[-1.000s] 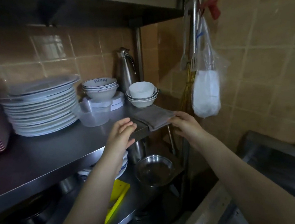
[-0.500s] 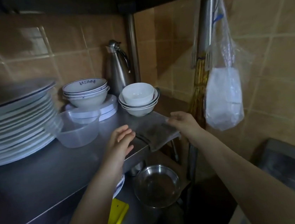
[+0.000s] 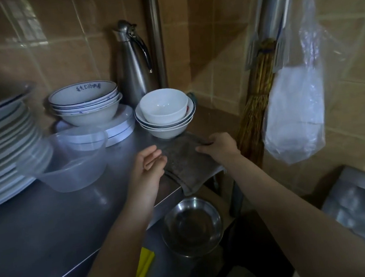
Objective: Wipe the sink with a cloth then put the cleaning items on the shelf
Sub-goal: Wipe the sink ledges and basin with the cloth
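Observation:
A grey folded cloth (image 3: 186, 160) lies on the right end of the steel shelf (image 3: 50, 226), one corner hanging over the front edge. My right hand (image 3: 220, 147) rests on the cloth's right side with its fingers curled over the far edge. My left hand (image 3: 149, 165) hovers at the cloth's left edge, fingers loosely bent and holding nothing. A corner of the steel sink (image 3: 364, 206) shows at the lower right.
The shelf carries a stack of plates (image 3: 2, 145), a clear plastic tub (image 3: 72, 160), stacked bowls (image 3: 84, 104), white bowls (image 3: 165, 113) and a steel jug (image 3: 132, 59). A broom (image 3: 257, 107) and a plastic bag (image 3: 296, 107) hang at right. Below sits a steel bowl (image 3: 191, 226).
The view has drawn closer to the shelf. My right hand has slid further onto the cloth, which now lies flatter on the shelf. My left hand stays beside it.

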Demonstrator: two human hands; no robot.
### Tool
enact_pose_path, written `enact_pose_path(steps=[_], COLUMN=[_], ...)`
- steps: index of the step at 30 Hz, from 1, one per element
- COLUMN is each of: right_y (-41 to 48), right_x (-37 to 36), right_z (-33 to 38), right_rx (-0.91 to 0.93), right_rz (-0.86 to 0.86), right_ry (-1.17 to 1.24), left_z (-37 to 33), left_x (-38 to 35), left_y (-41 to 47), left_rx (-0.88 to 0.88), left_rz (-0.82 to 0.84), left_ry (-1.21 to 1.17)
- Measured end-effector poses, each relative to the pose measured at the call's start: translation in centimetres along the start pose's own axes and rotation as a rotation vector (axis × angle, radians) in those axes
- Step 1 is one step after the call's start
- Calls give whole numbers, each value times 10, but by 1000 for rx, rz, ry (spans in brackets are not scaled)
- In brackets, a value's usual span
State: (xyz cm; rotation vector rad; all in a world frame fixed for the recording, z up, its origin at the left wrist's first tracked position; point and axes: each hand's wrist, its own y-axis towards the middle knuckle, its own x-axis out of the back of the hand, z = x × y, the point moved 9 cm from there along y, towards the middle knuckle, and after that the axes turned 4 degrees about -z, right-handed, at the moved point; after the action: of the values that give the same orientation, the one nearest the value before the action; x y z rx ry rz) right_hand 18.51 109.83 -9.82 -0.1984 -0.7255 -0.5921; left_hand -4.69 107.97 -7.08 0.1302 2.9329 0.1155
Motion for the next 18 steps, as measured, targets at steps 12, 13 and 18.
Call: enact_pose_path(steps=[12, 13, 18], right_y=[-3, -5, -26], right_x=[-6, -5, 17], right_z=[9, 10, 30], right_rx=[-52, -45, 70], right_rz=[61, 45, -64], right_ry=[47, 54, 35], left_z=[3, 3, -3], left_x=[-8, -7, -8], left_y=[6, 6, 8], left_rx=[1, 0, -4], left_rz=[67, 70, 91], left_ry=[8, 8, 1])
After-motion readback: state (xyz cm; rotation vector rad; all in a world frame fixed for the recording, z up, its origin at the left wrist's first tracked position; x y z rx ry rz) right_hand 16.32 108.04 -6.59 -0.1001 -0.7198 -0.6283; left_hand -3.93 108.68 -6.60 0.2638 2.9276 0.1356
